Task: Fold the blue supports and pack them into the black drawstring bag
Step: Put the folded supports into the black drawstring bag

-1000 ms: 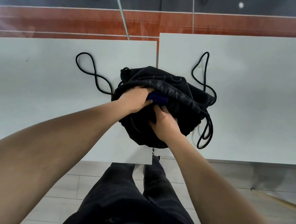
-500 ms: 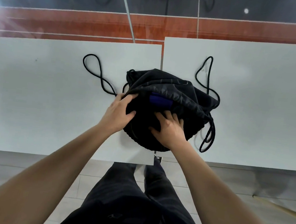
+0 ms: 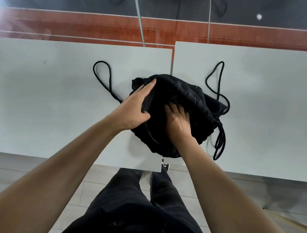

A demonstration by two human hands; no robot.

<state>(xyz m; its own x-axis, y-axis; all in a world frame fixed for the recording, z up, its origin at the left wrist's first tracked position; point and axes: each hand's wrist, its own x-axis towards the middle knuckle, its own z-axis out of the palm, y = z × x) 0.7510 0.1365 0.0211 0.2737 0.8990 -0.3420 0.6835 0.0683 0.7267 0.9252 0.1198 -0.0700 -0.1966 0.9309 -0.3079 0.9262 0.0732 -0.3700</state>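
Left hand (image 3: 136, 107) grips black drawstring bag (image 3: 193, 101) rim; right hand (image 3: 178, 120) inside, grip state untellable. Hold mouth wide, seat contents deep.

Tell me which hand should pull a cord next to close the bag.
Probably the left. The left hand only grips the bag at its rim, close to the left cord. The right hand reaches into the opening and would have to withdraw first.

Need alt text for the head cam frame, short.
Seen from above, a person's left hand grips the edge of a black drawstring bag while the right hand reaches into it. The bag straddles two white tables, its cords looped to either side.
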